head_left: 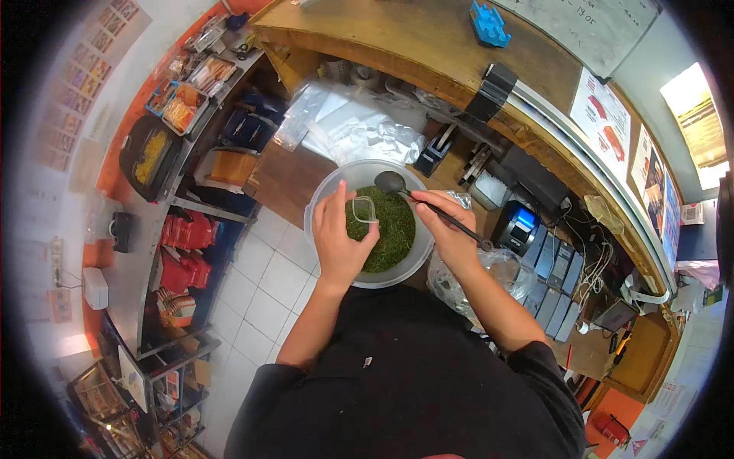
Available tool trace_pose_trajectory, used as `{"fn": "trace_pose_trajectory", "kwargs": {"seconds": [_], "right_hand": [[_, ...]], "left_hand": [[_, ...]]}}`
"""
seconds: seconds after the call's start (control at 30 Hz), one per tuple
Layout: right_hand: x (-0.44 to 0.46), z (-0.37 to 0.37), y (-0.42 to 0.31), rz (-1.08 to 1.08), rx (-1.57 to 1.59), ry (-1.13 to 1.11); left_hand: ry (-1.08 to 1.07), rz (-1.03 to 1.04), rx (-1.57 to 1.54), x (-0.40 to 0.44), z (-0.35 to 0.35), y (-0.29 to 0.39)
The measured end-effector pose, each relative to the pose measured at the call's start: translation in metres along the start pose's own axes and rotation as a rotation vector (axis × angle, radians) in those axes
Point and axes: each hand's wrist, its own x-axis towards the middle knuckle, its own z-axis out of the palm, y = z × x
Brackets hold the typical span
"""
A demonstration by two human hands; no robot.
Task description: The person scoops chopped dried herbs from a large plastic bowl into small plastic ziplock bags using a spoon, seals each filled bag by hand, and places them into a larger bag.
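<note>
A round translucent tub (419,264) in front of me holds finely chopped green herbs (394,245). Over its left side, my left hand (336,245) pinches a small clear plastic container (365,209) between thumb and fingers, its mouth turned up toward me. My right hand (453,239) grips the handle of a black spoon (391,182) at the tub's right side. The spoon's bowl sits above the far part of the tub, a little beyond the small container and apart from it. Whether the bowl carries any herbs is too dark to make out.
Clear plastic bags (359,130) lie behind the tub, and a crumpled clear bag (497,275) is at its right. A card terminal (520,226) and several grey boxes (550,268) stand farther right. A wooden shelf (397,46) overhangs the back. Left stands a metal rack (149,291).
</note>
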Motion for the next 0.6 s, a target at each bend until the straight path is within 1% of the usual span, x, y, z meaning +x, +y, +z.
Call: {"fn": "trace_pose_trajectory", "kwargs": {"seconds": [0.03, 0.07, 0.1, 0.13, 0.17, 0.23, 0.27, 0.3, 0.33, 0.37, 0.4, 0.43, 0.47, 0.5, 0.53, 0.6], "right_hand": [[-0.004, -0.004, 0.006, 0.0, 0.001, -0.002], [-0.005, -0.008, 0.017, -0.023, -0.097, -0.098], [-0.002, -0.008, 0.016, -0.051, -0.199, -0.19], [-0.005, -0.005, 0.014, -0.036, -0.259, -0.177], [-0.007, 0.0, 0.011, -0.035, -0.258, -0.176], [-0.006, 0.011, 0.005, -0.193, -0.372, -0.168], [-0.004, 0.019, 0.003, -0.237, -0.31, -0.153], [-0.003, 0.023, 0.004, -0.24, -0.31, -0.147], [-0.003, 0.025, 0.007, -0.151, -0.214, -0.097], [-0.001, 0.027, 0.008, -0.067, -0.117, -0.048], [0.002, 0.029, 0.007, -0.095, -0.176, 0.018], [0.003, 0.028, 0.007, -0.101, -0.177, 0.024], [0.002, 0.027, 0.008, -0.028, -0.088, 0.067], [0.002, 0.027, 0.008, 0.045, 0.003, 0.11], [0.003, 0.025, 0.008, 0.044, 0.004, 0.114], [0.003, 0.022, 0.008, -0.033, 0.048, 0.075]], "left_hand": [[0.029, 0.012, 0.026, -0.002, 0.0, 0.0], [0.034, 0.019, 0.028, 0.0, -0.001, 0.001], [0.091, 0.064, 0.039, 0.003, -0.002, 0.002], [0.14, 0.1, 0.05, 0.001, -0.003, 0.004], [0.139, 0.1, 0.05, -0.003, -0.002, 0.006], [0.126, 0.008, -0.085, -0.007, 0.003, 0.011], [0.124, 0.013, -0.086, -0.009, 0.006, 0.015], [0.118, -0.033, -0.189, -0.01, 0.008, 0.018], [0.112, -0.076, -0.293, -0.01, 0.009, 0.021], [0.111, -0.065, -0.296, -0.008, 0.009, 0.022], [0.132, -0.048, -0.372, -0.006, 0.008, 0.023], [0.151, -0.034, -0.447, -0.005, 0.008, 0.024], [0.184, -0.134, -0.58, -0.009, 0.012, 0.022], [0.181, -0.129, -0.582, -0.011, 0.01, 0.02], [0.162, -0.15, -0.581, -0.013, 0.006, 0.016], [0.134, -0.211, -0.615, -0.011, 0.0, 0.021]]}}
